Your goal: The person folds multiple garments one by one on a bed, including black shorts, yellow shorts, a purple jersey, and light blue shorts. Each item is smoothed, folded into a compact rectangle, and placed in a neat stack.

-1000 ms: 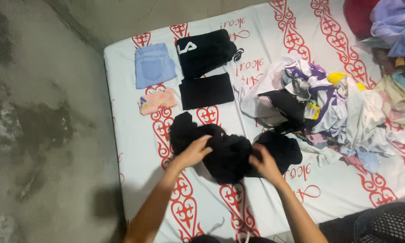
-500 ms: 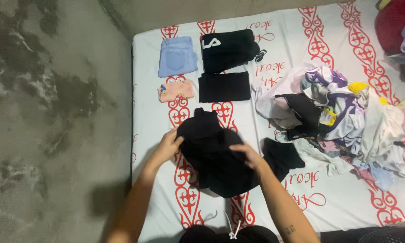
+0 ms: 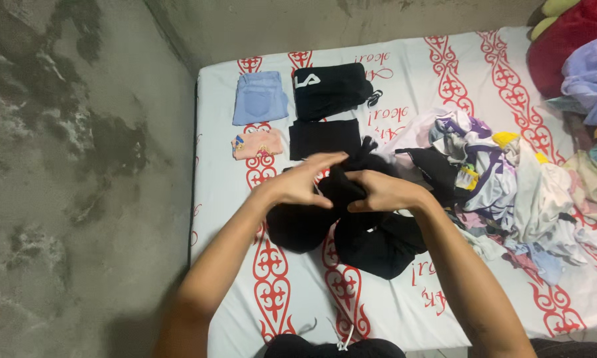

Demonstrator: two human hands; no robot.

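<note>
My left hand (image 3: 303, 182) and my right hand (image 3: 380, 191) both grip a bunched black garment (image 3: 351, 229), lifted above a white sheet with red patterns (image 3: 444, 285). The hands are close together at the garment's top, and its lower part hangs and rests on the sheet. Beyond my hands lie folded clothes: a black piece (image 3: 321, 137), a black piece with white print (image 3: 328, 88), light blue jeans (image 3: 259, 97) and a small pink item (image 3: 256, 143).
A loose heap of mixed clothes (image 3: 510, 172) lies to the right on the sheet. More clothes, red and lilac (image 3: 580, 53), pile up at the top right. Grey stained concrete floor (image 3: 79, 179) runs along the mattress's left edge.
Both hands have lifted the black garment off the sheet and come together at its top, bunching it. Half a second ago it lay flatter under my spread hands.
</note>
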